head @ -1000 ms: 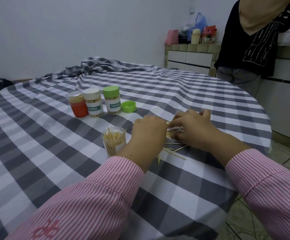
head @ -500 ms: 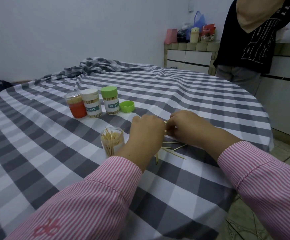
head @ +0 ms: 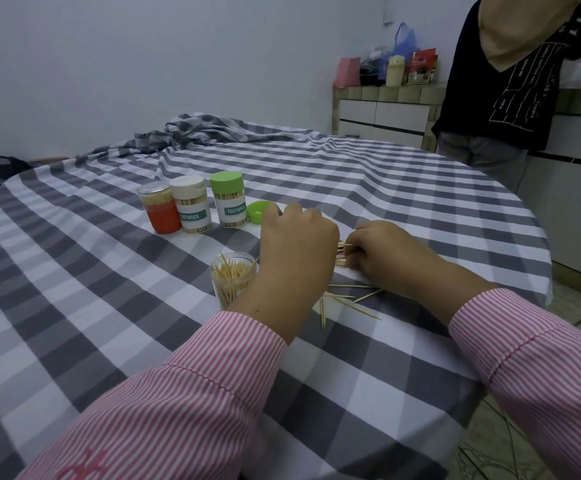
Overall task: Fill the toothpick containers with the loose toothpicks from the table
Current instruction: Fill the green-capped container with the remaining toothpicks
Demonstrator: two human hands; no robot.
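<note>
1. The right hand [head: 387, 255] lies on the checked cloth [head: 109, 306], its fingers curled round a small bunch of toothpicks [head: 342, 252] whose tips stick out toward the left hand.
2. The left hand [head: 296, 251] is raised just left of that bunch, back toward the camera and fingers bent; whether it holds anything I cannot tell.
3. More loose picks [head: 346, 299] lie scattered on the cloth between the two wrists, close to the table's near edge.
4. An open jar [head: 233, 282], partly filled with picks standing upright, sits just beside the left wrist.
5. Behind it stand three closed jars in a row: a red jar [head: 160, 213], a white-lidded jar [head: 192, 209] and a green-lidded jar [head: 229, 202].
6. A loose green lid [head: 257, 211] lies just right of the green-lidded jar, partly hidden by the left hand.
7. A person [head: 510, 81] in a dark shirt stands beyond the table, by the counter.
</note>
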